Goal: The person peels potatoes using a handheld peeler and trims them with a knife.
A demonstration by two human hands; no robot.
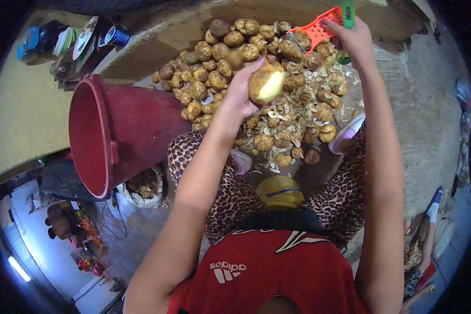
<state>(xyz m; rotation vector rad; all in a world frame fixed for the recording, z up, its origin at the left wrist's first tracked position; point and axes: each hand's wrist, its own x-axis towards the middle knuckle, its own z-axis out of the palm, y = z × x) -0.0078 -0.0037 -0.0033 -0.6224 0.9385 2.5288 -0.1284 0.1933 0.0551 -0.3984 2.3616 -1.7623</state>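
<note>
My left hand (239, 93) is closed around a large potato (267, 86), partly peeled, with a pale yellow patch bared on its right side. Up and to the right, my right hand (355, 41) grips an orange peeler (318, 28) with holes in its body, held away from the potato. A green object (348, 14) shows beside the fingers, partly hidden by the hand; I cannot tell what it is. Under both hands lies a heap of unpeeled potatoes (201, 70), with loose peelings (295, 118) scattered over its right part.
A red bucket (141, 112) lies tipped on its side at the left. Between my legs is a yellow container (280, 192). Dishes and a blue cup (117, 36) sit at the upper left. Another person's arm (428, 243) shows at the lower right.
</note>
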